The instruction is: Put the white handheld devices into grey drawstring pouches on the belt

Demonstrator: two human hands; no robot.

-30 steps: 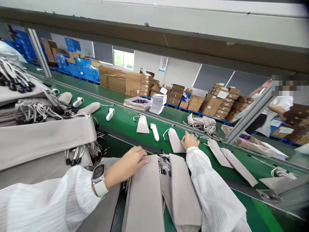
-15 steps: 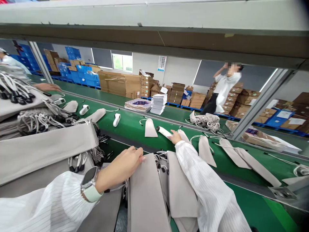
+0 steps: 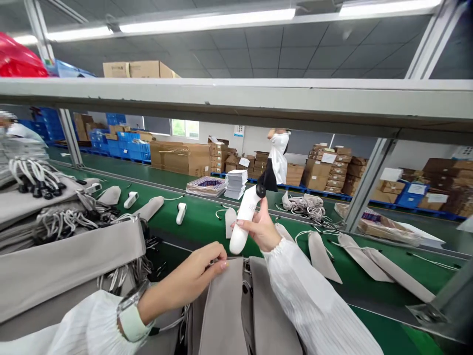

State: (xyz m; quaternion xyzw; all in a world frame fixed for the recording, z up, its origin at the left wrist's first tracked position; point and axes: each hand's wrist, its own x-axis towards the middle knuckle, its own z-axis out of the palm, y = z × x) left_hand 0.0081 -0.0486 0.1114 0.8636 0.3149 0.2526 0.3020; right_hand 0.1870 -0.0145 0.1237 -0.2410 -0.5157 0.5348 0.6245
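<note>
In my right hand (image 3: 266, 229) is a white handheld device (image 3: 243, 217) with a rounded body and a black round end, raised above the belt and tilted. The thumb lies across its body and the fingers are behind it. My left hand (image 3: 192, 273) has its thumb and forefinger closed on the top edge of a grey drawstring pouch (image 3: 224, 310), which lies flat in front of me. Beside it is another grey pouch (image 3: 271, 305). White cords with dark tips show between the two.
Piles of grey pouches (image 3: 74, 246) with cords fill the left side. On the green belt (image 3: 201, 224) lie more pouches and white devices (image 3: 181, 213). A shelf beam (image 3: 236, 96) crosses above. Behind stand a paper stack (image 3: 235, 185), cartons and a person (image 3: 278, 158).
My right hand has lifted the white device off the belt and brought it up. My left hand stays at the pouch's top edge. The view has tilted upward.
</note>
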